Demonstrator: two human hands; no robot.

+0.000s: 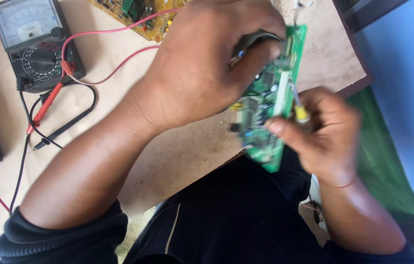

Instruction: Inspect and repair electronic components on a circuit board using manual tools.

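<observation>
Green populated circuit board (265, 105) held tilted off the table edge, right of the grey analogue multimeter (33, 41). Left hand (202, 63) clamps its top; right hand (322, 129) pinches a yellow-handled tool (299, 110) against it. Risk: tool slipping, scratching tracks.

green circuit board (265, 105) partly hidden by hands, right hand (322, 132) blurred

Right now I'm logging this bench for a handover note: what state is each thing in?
Green circuit board: held up on edge between both hands, over the table edge.
Left hand: fingers closed on the board's upper part.
Right hand: gripping a yellow-handled tool against the board.
Multimeter: lying flat, leads plugged in.
Probes: resting unused on the table.
</observation>
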